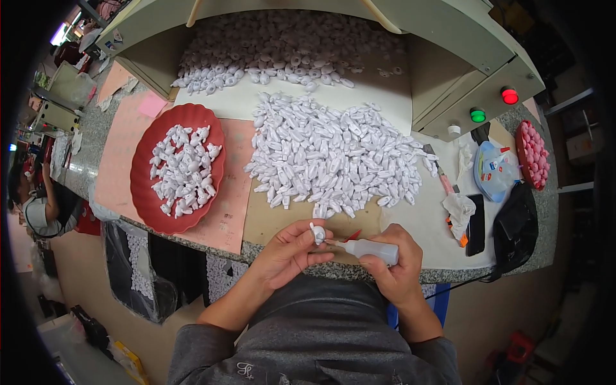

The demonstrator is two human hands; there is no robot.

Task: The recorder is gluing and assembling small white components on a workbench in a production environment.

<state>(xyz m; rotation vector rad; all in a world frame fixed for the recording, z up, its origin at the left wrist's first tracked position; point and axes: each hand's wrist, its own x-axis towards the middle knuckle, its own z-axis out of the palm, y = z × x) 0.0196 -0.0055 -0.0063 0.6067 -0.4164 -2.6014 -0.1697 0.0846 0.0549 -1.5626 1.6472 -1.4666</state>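
My left hand (289,250) pinches a small white plastic piece (317,232) between thumb and fingers at the table's front edge. My right hand (398,260) grips a small translucent squeeze bottle (372,249) lying sideways, its thin nozzle touching the white piece. Just beyond both hands lies a big heap of similar white pieces (333,154) on the work surface. A red plate (144,186) to the left holds several more white pieces (185,168).
Another pile of white parts (282,51) sits inside a beige machine (462,38) with green (478,115) and red (510,96) buttons. A black phone (476,224), black bag (516,224), blue-white container (494,170) and red dish of pink pieces (532,154) lie right. A person (32,205) sits far left.
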